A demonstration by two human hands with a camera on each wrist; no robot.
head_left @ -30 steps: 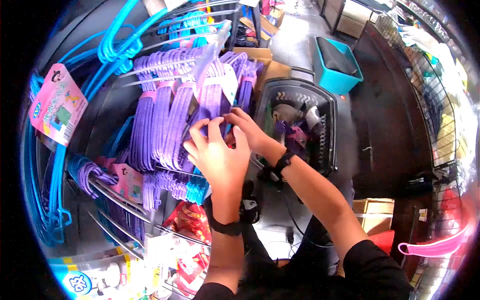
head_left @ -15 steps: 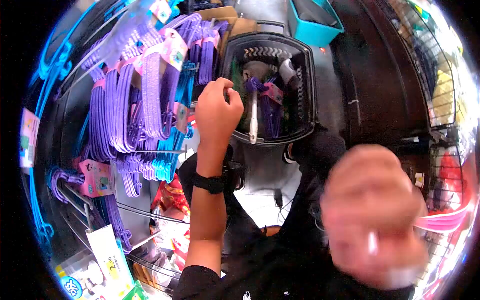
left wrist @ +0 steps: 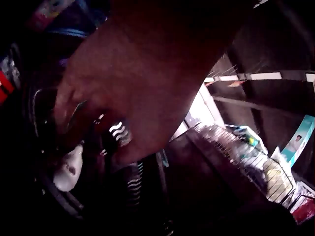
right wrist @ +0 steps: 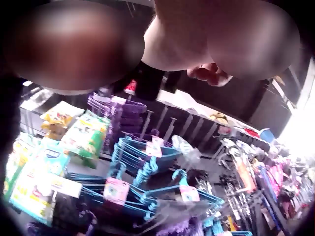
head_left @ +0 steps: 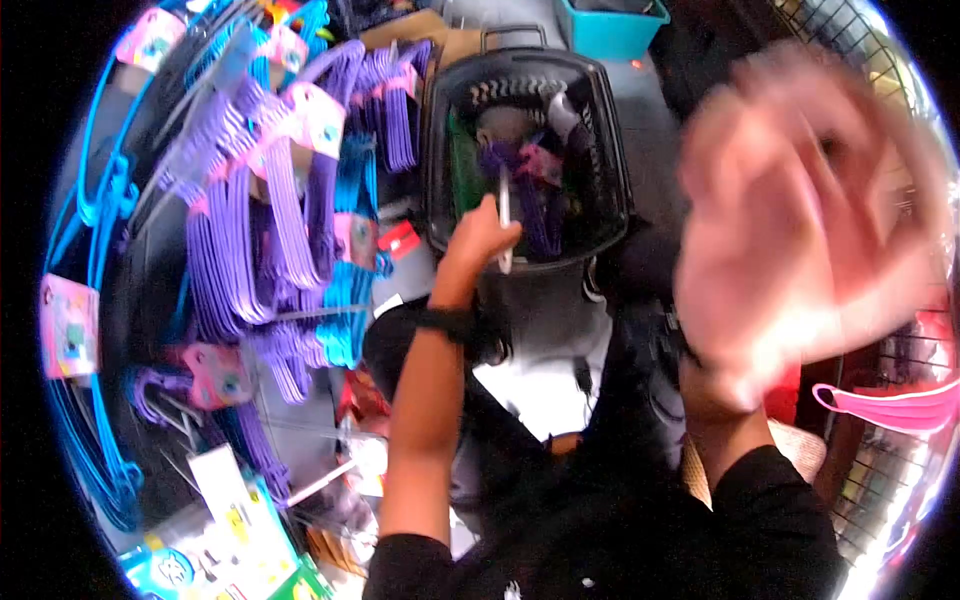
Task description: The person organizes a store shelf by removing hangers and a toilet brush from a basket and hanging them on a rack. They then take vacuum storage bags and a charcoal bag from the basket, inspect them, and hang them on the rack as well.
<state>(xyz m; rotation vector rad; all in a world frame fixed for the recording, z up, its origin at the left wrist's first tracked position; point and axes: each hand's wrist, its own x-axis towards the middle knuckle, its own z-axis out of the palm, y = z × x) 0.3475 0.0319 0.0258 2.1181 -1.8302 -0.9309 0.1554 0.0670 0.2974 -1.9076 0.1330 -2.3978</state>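
My left hand is at the near end of the black basket. Its fingers grip a slim white handle that lies over the rim; in the left wrist view the hand is dark, with bent fingers. Inside are purple hangers with a pink label and a pale rounded item. My right hand is raised near the head camera, large and blurred, with no object showing in it. The right wrist view catches part of that hand, its fingertips bent.
Purple hangers and blue hangers hang on the rack at left. A teal bin stands beyond the basket. Wire shelving and a pink mask are at right, packaged goods at lower left.
Both hands were together at the purple hangers. The left hand has moved away to the white handle at the basket, and the right hand has swung back and up toward the camera.
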